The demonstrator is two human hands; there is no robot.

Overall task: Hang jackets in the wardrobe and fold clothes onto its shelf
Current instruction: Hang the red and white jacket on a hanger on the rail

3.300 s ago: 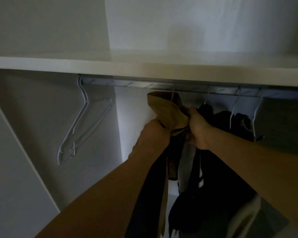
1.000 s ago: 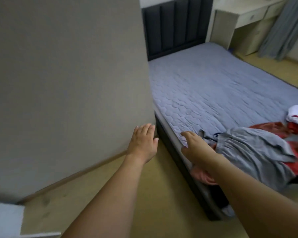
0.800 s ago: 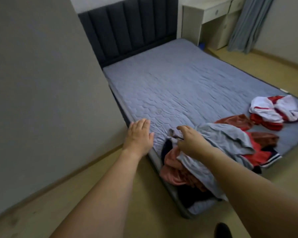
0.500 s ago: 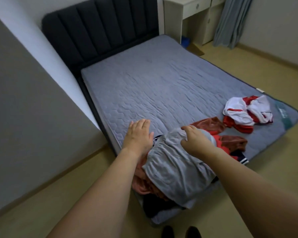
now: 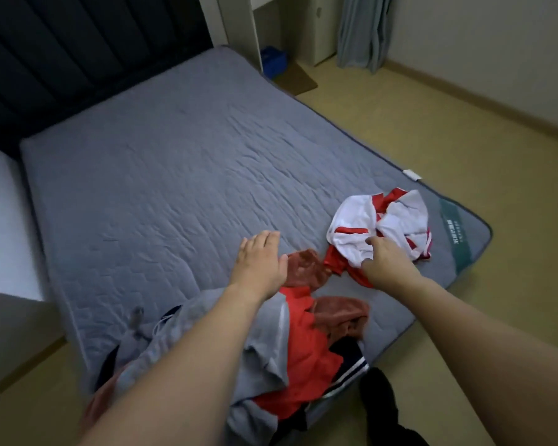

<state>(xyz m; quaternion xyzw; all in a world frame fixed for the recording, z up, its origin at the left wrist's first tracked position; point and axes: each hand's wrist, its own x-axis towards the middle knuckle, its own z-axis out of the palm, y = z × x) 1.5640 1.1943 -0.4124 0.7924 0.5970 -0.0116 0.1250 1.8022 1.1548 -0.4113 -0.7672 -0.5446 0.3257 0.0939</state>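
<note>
Grey quilted mattress across the middle of the frame, dark padded headboard at upper left. Near the mattress's right-hand corner, a green label strip with white characters, too small to read; a small white tag on the edge just above it, nothing legible.

Right of centre: crumpled white-and-red garment lying on the mattress. Right hand on its lower edge, fingers curled down into the white cloth; whether actually pinching it or only touching, cannot tell.

Left hand at centre, flat and open, fingers together and stretched forward, palm down over the mattress, holding nothing. Just to its right, touching the thumb side, a rust-brown garment.

Lower centre, at the near edge of the bed: heap of clothes under the left forearm, with a grey garment on top, a bright red one beside it, more rust-brown cloth to the right, and a dark piece with white stripes hanging over the edge.

Upper right: pale counter against the wall, blue box beneath it, grey curtain further right. Tan floor around the bed.
</note>
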